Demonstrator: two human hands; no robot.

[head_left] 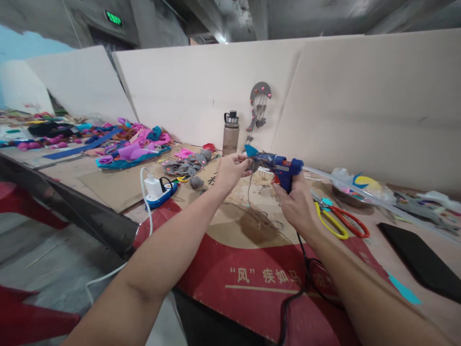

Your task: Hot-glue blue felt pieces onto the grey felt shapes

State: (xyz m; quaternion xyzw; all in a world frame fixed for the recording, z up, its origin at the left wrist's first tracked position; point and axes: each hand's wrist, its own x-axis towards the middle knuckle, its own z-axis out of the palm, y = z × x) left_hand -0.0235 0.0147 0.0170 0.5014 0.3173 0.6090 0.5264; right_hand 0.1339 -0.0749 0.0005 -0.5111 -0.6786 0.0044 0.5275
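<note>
My right hand (297, 204) grips the handle of a blue hot glue gun (288, 168), its nozzle pointing left. My left hand (232, 173) pinches a small grey felt piece (255, 166) right at the gun's front end. Whether the nozzle touches the felt, I cannot tell. A teal pointed scrap (251, 150) shows just above my left fingertips. Grey yarn (249, 190) hangs below the left hand and trails in loops over the cardboard (230, 226). From the gun a black cord (306, 254) runs down across the red printed part of the cardboard.
Scissors (340, 221) with yellow and red handles and a black phone (419, 257) lie at right. Behind stand a bottle (231, 134) and a grey felt hanging ornament (260, 103) against the board. A power strip (161, 194) and colourful felt (135, 149) are at left.
</note>
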